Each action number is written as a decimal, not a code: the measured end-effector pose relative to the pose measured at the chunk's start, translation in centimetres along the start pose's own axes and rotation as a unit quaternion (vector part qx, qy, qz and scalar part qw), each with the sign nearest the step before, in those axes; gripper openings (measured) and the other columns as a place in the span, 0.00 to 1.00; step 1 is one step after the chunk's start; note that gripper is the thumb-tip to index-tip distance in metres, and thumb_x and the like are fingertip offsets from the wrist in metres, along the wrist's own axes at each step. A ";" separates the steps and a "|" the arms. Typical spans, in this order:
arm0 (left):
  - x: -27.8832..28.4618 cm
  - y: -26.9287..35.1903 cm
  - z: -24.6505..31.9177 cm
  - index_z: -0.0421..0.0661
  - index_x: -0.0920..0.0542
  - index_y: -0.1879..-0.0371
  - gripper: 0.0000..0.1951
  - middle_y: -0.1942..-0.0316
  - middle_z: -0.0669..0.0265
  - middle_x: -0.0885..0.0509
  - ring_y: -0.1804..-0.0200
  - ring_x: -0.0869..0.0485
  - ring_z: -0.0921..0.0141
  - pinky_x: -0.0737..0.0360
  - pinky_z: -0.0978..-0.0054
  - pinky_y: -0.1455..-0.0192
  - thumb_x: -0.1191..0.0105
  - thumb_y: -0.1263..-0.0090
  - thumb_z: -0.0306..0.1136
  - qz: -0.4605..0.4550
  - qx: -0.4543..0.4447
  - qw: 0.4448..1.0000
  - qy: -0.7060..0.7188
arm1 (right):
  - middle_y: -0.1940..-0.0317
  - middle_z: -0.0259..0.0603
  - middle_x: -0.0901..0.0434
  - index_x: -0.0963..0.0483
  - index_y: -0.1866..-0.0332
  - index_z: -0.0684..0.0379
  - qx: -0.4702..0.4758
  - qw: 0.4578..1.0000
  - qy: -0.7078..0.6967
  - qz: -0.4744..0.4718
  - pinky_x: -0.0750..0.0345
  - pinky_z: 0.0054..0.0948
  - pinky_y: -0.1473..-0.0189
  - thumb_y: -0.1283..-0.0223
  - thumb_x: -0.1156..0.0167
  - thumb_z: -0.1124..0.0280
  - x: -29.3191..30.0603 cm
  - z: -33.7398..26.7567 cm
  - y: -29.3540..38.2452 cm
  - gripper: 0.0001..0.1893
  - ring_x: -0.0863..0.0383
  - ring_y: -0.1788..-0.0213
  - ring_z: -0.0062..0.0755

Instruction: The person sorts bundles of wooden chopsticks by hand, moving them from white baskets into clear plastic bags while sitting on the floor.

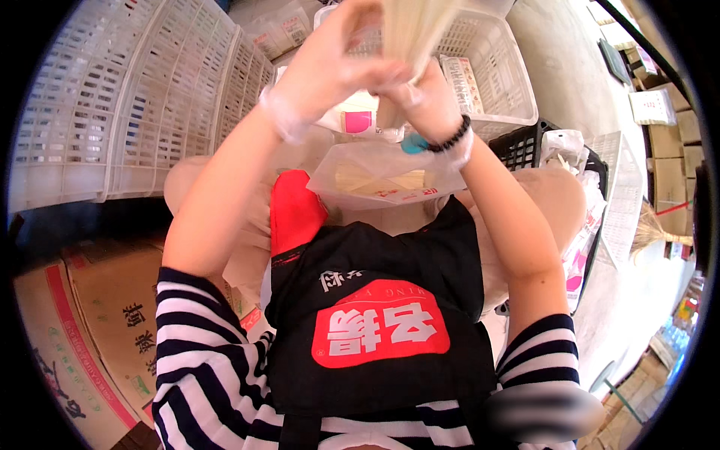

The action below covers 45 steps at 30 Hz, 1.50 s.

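Observation:
A bundle of thin pale sticks (416, 34), blurred by motion, stands up between my hands at the top of the view. My right hand (419, 98), with a black beaded bracelet at its wrist, grips the bundle's lower end. At the bundle's left side is my left hand (360, 62), its thumb near the lower end; whether its fingers press on the sticks is unclear. Both hands wear thin clear gloves. Below them an open plastic bag (365, 197) holds more pale sticks (382, 179). Just beyond it lies a packet with a pink label (357, 121).
White plastic crates (163, 95) stand at the left. Ahead, a white basket (509, 67) holds a printed packet (461, 84). A black crate (514, 147) with plastic packaging (562, 149) is on the right. Cardboard boxes (107, 315) lie at lower left.

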<state>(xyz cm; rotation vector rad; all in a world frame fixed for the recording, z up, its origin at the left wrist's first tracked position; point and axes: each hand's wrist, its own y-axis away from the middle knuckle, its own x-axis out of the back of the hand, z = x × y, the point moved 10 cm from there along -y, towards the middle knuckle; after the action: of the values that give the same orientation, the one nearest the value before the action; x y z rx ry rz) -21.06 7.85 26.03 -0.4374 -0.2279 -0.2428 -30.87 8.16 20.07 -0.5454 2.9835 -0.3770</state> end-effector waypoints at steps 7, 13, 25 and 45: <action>-0.2 13.9 -8.9 0.47 0.15 0.59 0.13 0.43 0.61 0.23 0.48 0.20 0.61 0.25 0.63 0.42 0.38 0.44 0.33 -0.208 0.078 0.922 -0.318 | 0.67 0.26 0.23 0.25 0.56 0.57 -0.121 0.981 -0.086 -0.124 0.25 0.19 0.70 0.43 0.35 0.72 -3.3 5.2 6.7 0.11 0.25 0.69 0.14; -1.8 17.4 -16.1 0.52 0.25 0.43 0.23 0.40 0.57 0.26 0.44 0.23 0.55 0.24 0.62 0.43 0.43 0.40 0.30 -0.250 0.187 0.879 -0.361 | 0.62 0.27 0.20 0.25 0.46 0.56 -0.280 0.923 0.033 -0.260 0.26 0.23 0.52 0.46 0.34 0.71 -6.4 11.3 11.3 0.20 0.24 0.59 0.16; -0.1 17.3 -14.4 0.44 0.36 0.34 0.30 0.29 0.57 0.39 0.41 0.24 0.53 0.26 0.59 0.39 0.55 0.40 0.20 -0.211 0.242 0.895 -0.309 | 0.59 0.43 0.19 0.30 0.43 0.57 -0.441 0.758 0.271 -0.397 0.24 0.29 0.51 0.48 0.40 0.65 -1.8 20.9 15.6 0.25 0.20 0.56 0.34; -0.3 17.1 -14.9 0.46 0.36 0.33 0.32 0.28 0.63 0.39 0.49 0.20 0.51 0.22 0.55 0.48 0.58 0.42 0.18 -0.235 0.224 0.886 -0.331 | 0.36 0.50 0.30 0.33 0.34 0.56 -0.264 0.741 0.475 -0.396 0.32 0.37 0.36 0.39 0.50 0.41 -5.0 18.0 8.8 0.36 0.28 0.37 0.45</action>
<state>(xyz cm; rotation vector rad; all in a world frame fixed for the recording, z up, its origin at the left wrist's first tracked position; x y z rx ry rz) -14.08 16.33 6.16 0.0223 -1.0498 -0.4984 -26.86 13.87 0.64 -2.3564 3.5244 0.3241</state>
